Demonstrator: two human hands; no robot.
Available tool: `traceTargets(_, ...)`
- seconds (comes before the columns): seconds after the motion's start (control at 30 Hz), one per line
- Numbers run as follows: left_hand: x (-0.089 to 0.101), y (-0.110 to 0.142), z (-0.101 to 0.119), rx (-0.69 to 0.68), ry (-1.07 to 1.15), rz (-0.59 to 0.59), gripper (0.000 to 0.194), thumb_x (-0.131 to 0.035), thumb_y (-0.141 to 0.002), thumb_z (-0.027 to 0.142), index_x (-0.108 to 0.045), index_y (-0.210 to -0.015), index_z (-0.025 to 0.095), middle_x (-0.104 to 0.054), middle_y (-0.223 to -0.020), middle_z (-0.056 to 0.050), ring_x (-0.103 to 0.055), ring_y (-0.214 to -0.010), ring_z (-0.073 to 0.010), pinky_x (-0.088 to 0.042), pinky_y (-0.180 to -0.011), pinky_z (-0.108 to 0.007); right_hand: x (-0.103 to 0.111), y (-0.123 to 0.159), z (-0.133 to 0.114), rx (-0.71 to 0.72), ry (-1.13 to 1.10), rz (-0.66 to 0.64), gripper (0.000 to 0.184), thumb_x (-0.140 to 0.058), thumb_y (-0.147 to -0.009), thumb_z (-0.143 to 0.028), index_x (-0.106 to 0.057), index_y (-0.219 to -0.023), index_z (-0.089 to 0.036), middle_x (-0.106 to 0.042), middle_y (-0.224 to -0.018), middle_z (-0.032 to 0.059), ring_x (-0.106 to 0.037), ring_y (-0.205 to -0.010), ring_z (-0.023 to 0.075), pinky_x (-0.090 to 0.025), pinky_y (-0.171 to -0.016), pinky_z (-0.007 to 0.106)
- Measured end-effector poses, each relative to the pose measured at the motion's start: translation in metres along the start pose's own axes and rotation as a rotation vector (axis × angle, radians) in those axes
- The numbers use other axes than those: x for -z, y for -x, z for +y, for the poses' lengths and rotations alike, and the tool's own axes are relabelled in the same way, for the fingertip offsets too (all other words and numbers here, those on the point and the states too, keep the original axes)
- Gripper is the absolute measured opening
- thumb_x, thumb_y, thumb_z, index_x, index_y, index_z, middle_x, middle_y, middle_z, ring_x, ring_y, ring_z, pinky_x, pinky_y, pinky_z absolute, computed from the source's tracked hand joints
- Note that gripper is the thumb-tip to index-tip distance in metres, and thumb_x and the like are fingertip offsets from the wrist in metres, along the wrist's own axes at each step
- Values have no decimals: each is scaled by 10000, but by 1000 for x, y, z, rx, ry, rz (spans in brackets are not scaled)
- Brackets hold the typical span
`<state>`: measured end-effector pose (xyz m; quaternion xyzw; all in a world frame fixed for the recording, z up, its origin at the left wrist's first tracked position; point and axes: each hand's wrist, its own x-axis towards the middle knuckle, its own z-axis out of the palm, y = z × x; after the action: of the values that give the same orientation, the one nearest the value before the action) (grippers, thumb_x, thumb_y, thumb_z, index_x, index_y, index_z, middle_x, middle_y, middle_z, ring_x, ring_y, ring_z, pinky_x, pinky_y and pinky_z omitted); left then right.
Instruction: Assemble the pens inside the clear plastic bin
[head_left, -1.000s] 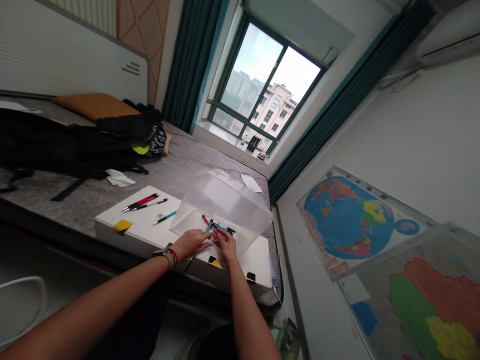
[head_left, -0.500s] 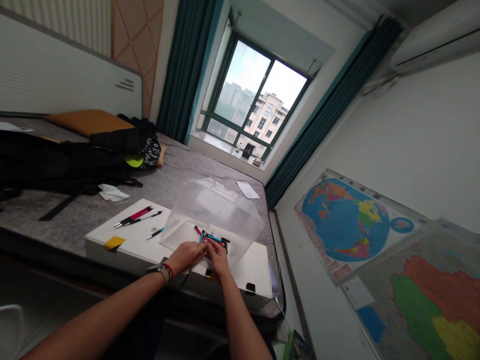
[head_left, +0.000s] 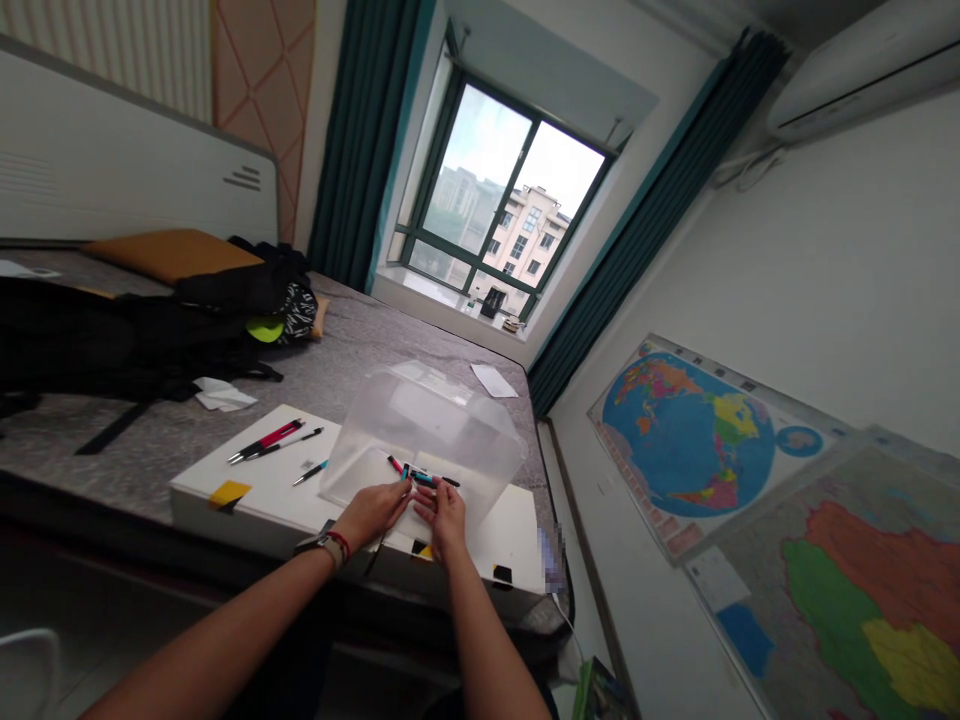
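Observation:
A clear plastic bin [head_left: 427,405] stands on a white box [head_left: 259,492], and both my hands are at its near side. My left hand [head_left: 375,510] is closed in a pinch at the end of a small cluster of pens; what exactly its fingertips hold is too small to make out. Just right of it, my right hand [head_left: 445,512] has its fingers loosely bent and apart, close under a teal pen [head_left: 424,479]. A red pen [head_left: 394,464] points up and left from the cluster. Left of the bin lie red pens [head_left: 268,440], a black pen [head_left: 289,441] and a blue pen [head_left: 310,473].
The white box rests on a grey bed [head_left: 360,330] and carries yellow-and-black tape [head_left: 229,493] along its edge. Black bags [head_left: 127,335] and a crumpled tissue [head_left: 223,394] lie to the left. Behind the bin is a white paper [head_left: 493,380]. Wall maps [head_left: 690,440] hang on the right.
My right hand has drawn slightly right, away from my left, and its fingers have loosened. The left hand keeps its pinch in nearly the same spot. The view has shifted a little.

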<state>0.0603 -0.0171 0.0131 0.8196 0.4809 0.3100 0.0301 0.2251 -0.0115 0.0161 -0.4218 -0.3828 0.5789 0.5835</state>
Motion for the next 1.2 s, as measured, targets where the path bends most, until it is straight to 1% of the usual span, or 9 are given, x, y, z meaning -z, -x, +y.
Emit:
traceTargets(0.17,4,0,4,48,-25,22,364,-287,-968,389,-578,-1048,185,-683,-886,-92,-651,-756,-190,-450,-647,-274,3,-1,-3,-3,61,14,440,-648,-753,-590,-563,-862,-173,-666,-608,31,-617,-481,131,-491,-458,216)
traceTargets(0.3,9,-1,6,107,-39,56,372,-277,-966,404,-584,-993,195,-675,-834,-82,-631,-736,-178,-428,-646,-266,14,-7,-5,11,179,-17,435,-658,-729,-585,-552,-747,-164,-608,-502,1,-493,-363,86,-378,-369,174)
traceTargets(0.43,16,-3,7,181,-104,77,364,-288,-959,408,-584,-928,198,-651,-768,-76,-605,-720,-181,-401,-643,-270,24,-10,-10,45,269,29,401,-698,-698,-531,-565,-686,-152,-553,-438,-31,-395,-328,56,-286,-343,158)
traceTargets(0.57,21,-5,8,266,-170,63,376,-298,-952,437,-576,-875,196,-626,-721,-73,-583,-675,-182,-362,-612,-268,20,-10,-16,12,255,125,326,-737,-671,-433,-585,-668,-144,-595,-481,-2,-456,-365,71,-344,-368,169)
traceTargets(0.77,19,-6,7,273,-201,12,393,-294,-950,456,-574,-863,194,-619,-719,-69,-578,-674,-184,-333,-599,-268,-6,-26,-35,-183,44,381,100,-649,-740,-194,-594,-796,-132,-665,-587,50,-566,-445,114,-458,-427,209)
traceTargets(0.87,20,-5,5,263,-202,3,389,-298,-948,447,-576,-849,192,-622,-723,-75,-578,-675,-189,-330,-597,-275,-11,-33,-43,-104,62,441,251,-611,-748,-165,-582,-997,-147,-686,-652,37,-596,-483,138,-473,-449,234)
traceTargets(0.97,20,-5,4,261,-200,-11,388,-298,-949,447,-575,-854,192,-626,-729,-79,-580,-684,-190,-333,-609,-277,-2,-27,-43,42,320,424,260,-591,-755,-158,-605,-1015,-171,-659,-611,-3,-564,-465,140,-439,-468,237)
traceTargets(1.1,18,-5,3,261,-183,-18,406,-282,-953,460,-574,-865,193,-625,-730,-77,-572,-683,-190,-325,-614,-277,22,-7,-32,253,811,163,59,-636,-721,-129,-657,-723,-184,-599,-550,-15,-536,-535,136,-403,-596,240)
traceTargets(1.2,17,-5,2,253,-176,-5,408,-286,-952,464,-575,-853,194,-621,-734,-71,-563,-681,-186,-309,-610,-277,30,6,-26,313,1092,114,85,-607,-755,-131,-660,-728,-192,-628,-634,8,-546,-623,152,-381,-664,249)
